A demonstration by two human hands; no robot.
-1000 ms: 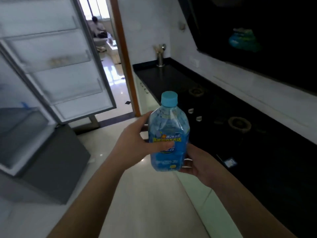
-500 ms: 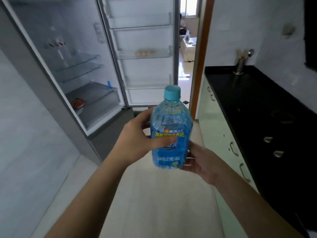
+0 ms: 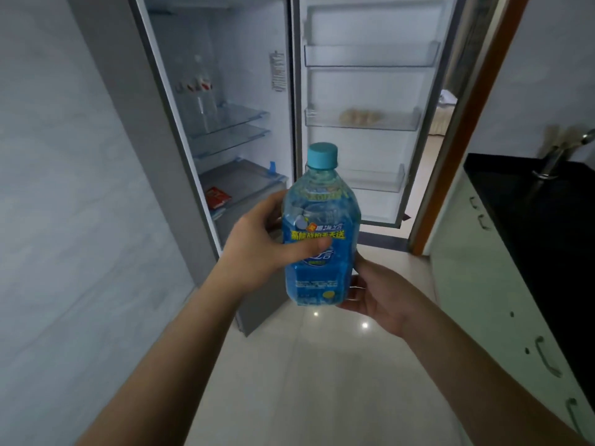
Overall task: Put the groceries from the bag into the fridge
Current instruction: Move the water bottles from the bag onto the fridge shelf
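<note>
So, head cam only on this one. I've got a blue bottle (image 3: 320, 239) up in front of me, upright, light-blue cap on top, bright label with yellow lettering round the middle. Left hand (image 3: 257, 243) is wrapped around its side, thumb lying across the label and the other fingers curled out of sight behind it. Right hand (image 3: 373, 297) cups it from below, palm up, fingers bent under the base, so both hands have a real hold on it.

Bottle is out in the open air in front of the fridge (image 3: 225, 123), not inside it yet. Fridge door (image 3: 370, 91) is swung wide open to the right. Glass shelves (image 3: 231, 123) inside, and a small red packet (image 3: 217, 197) sits on the lowest level near the front. Door racks: the middle one (image 3: 362, 122) has something pale and roundish in it, too blurry for me to say what.

Off to the right there's a black counter (image 3: 531, 201) with a metal tap (image 3: 560, 152), pale cabinet fronts (image 3: 483, 284) with handles below it, and shiny light floor tiles (image 3: 322, 365) underfoot. Grey wall (image 3: 64, 188) on the left.
</note>
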